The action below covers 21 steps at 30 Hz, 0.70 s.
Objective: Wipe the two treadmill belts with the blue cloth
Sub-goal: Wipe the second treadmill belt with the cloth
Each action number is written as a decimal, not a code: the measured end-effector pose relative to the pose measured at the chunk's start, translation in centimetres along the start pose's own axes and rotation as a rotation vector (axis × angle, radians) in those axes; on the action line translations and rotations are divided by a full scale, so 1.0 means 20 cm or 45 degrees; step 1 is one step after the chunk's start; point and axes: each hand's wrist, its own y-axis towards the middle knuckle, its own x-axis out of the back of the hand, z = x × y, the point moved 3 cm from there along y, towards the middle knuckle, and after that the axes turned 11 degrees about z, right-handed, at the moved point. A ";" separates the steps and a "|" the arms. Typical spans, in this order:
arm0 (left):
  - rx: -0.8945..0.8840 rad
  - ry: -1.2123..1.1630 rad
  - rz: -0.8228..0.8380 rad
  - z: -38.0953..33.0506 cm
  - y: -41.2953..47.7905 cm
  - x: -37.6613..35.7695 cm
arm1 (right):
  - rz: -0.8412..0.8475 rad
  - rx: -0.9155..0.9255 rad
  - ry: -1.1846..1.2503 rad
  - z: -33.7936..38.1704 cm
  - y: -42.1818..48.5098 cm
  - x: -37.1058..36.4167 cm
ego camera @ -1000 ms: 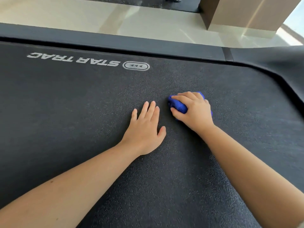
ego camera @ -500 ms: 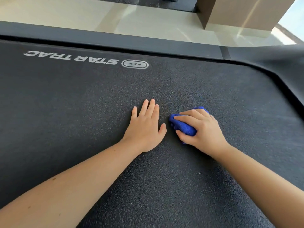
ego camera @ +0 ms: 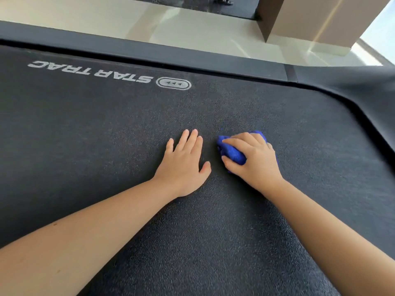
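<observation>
1. The dark, textured belt point(ego camera: 85, 135) is being viewed from above and is taking up most of the scene, from the left edge across to a rounded border on the right.
2. At the upper left, white lettering point(ego camera: 89, 70) reading "STAR TRAC" is being seen upside down on the belt, with an oval badge point(ego camera: 173, 83) printed just to its right.
3. Beyond the belt, a grey rail point(ego camera: 149, 50) is being seen running across the view, and a pale, glossy floor point(ego camera: 171, 24) is being shown behind it.
4. Near the middle, the left hand point(ego camera: 183, 165) is being laid flat on the belt, palm down. Its fingers are being kept straight and close together, the thumb is being spread out to the right, and nothing is being held.
5. Just right of that hand, the blue cloth point(ego camera: 232, 151) is being pressed, bunched up, onto the belt. Only its left part and a few edges are being left uncovered.
6. The cloth is being gripped by the right hand point(ego camera: 254, 161), with the fingers curled over its top and the thumb tucked against its near side. The two hands are being kept near each other but apart.
7. At the far right, the belt's rounded corner is being bordered by a dark grey cover point(ego camera: 352, 82).
8. At the upper right, a brown column point(ego camera: 310, 18) is being seen standing on the floor.
</observation>
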 end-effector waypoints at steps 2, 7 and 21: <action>0.016 -0.007 0.002 0.00 0.02 0.00 | 0.003 0.045 0.022 0.00 -0.03 0.00; 0.067 0.042 -0.018 0.03 0.22 0.08 | -0.015 0.046 0.050 -0.05 0.13 -0.02; 0.157 0.004 -0.067 0.02 0.31 0.09 | 0.213 -0.138 0.060 -0.29 0.91 -0.11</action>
